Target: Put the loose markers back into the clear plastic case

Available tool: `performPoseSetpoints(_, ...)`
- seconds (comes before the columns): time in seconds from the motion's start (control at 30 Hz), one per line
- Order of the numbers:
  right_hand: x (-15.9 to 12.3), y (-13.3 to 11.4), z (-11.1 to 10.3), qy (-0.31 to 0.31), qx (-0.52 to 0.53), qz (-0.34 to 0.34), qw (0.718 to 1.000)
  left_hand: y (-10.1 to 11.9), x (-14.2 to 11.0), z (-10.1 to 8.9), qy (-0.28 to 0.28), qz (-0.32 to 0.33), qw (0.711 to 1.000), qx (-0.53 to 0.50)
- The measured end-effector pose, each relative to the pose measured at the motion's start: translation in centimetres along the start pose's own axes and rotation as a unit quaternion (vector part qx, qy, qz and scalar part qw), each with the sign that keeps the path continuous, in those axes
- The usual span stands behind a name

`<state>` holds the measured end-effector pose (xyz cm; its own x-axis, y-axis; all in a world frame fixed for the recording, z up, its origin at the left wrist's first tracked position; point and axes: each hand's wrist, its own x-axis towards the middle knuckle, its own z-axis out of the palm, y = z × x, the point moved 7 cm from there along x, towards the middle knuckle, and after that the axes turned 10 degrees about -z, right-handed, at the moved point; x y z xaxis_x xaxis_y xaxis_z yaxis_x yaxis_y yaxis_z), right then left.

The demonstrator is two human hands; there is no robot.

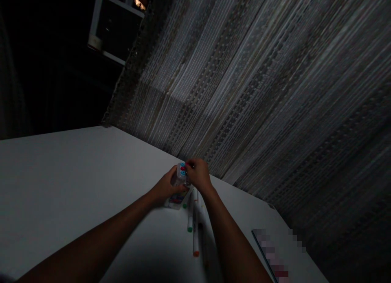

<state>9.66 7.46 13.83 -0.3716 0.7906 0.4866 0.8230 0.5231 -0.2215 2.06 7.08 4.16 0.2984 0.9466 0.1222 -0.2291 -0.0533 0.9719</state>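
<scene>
Upright on the white table stands a clear plastic marker case (180, 178) with a printed label low on its front. Blue and red marker ends show at its top. My left hand (167, 187) is wrapped around the case from the left side. At the top right of the case, my right hand (198, 174) pinches a marker with a red end (187, 164); most of that marker is hidden by the fingers. Just below my right hand lie several loose white markers, among them a green-ended marker (190, 218) and an orange-ended marker (196, 238).
A patterned woven curtain (244, 91) hangs along the far edge of the white table (76, 177). On the right of the table lies a flat dark-edged item (265, 250), partly blurred out. A framed panel (117, 28) stands in the dark at upper left.
</scene>
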Motion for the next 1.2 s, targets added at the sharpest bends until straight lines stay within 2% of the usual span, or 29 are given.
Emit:
performPoseSetpoints(0.2,-0.1,-0.2,0.1,-0.009,-0.008,0.006,1.0,-0.1,0.4,0.0,-0.001,-0.004,1.0,0.001)
performPoseSetpoints(0.3,-0.2,0.1,0.2,0.009,0.028,0.008,1.0,-0.2,0.4,-0.1,-0.003,-0.003,1.0,-0.01)
performPoseSetpoints(0.37,-0.5,0.7,-0.1,0.044,0.101,0.011,0.994,-0.2,0.4,-0.1,-0.002,-0.003,1.0,-0.016)
performPoseSetpoints(0.47,-2.0,2.7,-1.3,0.138,0.21,0.044,0.967,-0.3,0.0,0.0,-0.003,-0.01,1.0,-0.021)
performPoseSetpoints(0.53,-3.9,4.4,-1.8,0.195,0.21,0.086,0.954,-0.3,-0.2,0.1,-0.003,-0.016,1.0,-0.021)
performPoseSetpoints(0.6,-6.0,5.9,-1.5,0.213,0.169,0.127,0.954,-0.2,-0.3,0.1,0.001,-0.018,1.0,-0.018)
performPoseSetpoints(0.63,-7.0,6.5,-0.9,0.198,0.146,0.146,0.958,-0.1,-0.4,0.1,0.005,-0.019,1.0,-0.015)
performPoseSetpoints(0.77,-9.9,8.1,2.6,0.059,0.021,0.204,0.977,-0.1,-0.2,0.0,0.01,-0.018,1.0,0.001)
performPoseSetpoints(0.93,-11.4,8.3,4.5,-0.083,-0.094,0.213,0.969,-0.3,0.0,0.0,0.014,-0.021,1.0,0.009)
performPoseSetpoints(1.03,-11.6,8.2,5.1,-0.124,-0.112,0.192,0.967,-0.5,-0.1,0.0,0.022,-0.03,0.999,0.015)
performPoseSetpoints(1.2,-11.7,8.4,5.7,-0.138,-0.126,0.186,0.965,-0.7,0.0,0.0,0.029,-0.033,0.999,0.016)
